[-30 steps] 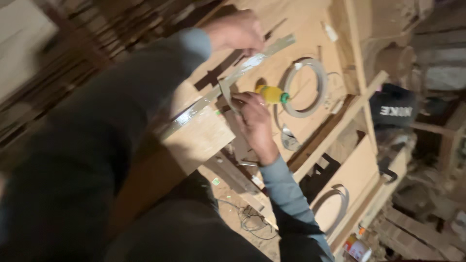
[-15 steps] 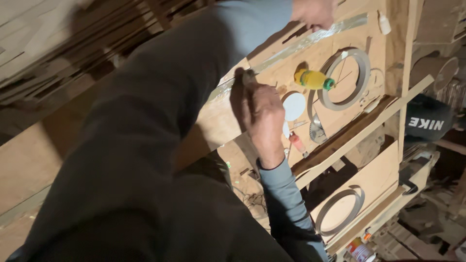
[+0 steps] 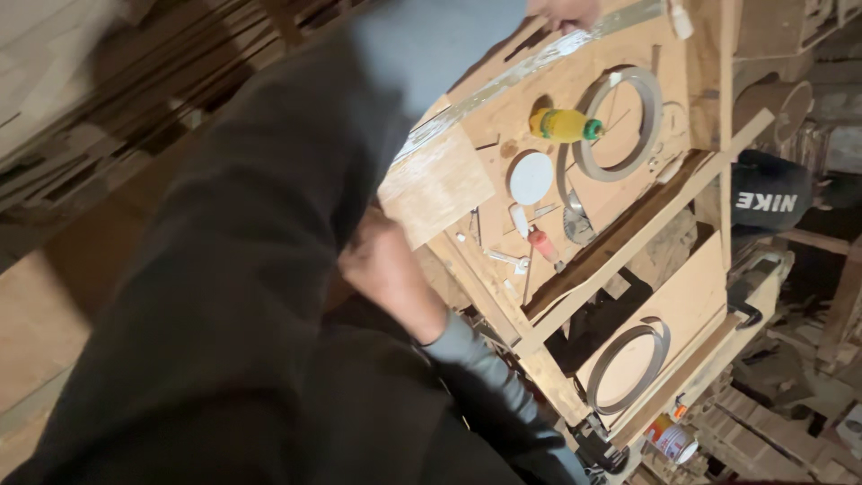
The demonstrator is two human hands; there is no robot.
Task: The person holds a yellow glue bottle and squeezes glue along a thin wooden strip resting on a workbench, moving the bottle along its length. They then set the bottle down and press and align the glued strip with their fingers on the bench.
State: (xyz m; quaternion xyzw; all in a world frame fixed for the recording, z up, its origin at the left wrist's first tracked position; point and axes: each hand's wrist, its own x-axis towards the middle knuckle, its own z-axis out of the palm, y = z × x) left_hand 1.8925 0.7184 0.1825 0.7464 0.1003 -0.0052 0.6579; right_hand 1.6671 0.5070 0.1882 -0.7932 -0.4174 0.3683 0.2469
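Hands [image 3: 564,11] on pale wooden board [image 3: 437,184], blurred hand [image 3: 382,265]

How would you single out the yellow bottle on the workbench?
Find the wooden workbench on the right, then the grey ring lying on its top. The bottle lies on its side just left of that ring, the only yellow thing there, with a green cap.

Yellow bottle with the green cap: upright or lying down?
Lying down. The yellow bottle rests on its side on the wooden board, green cap toward the grey ring.
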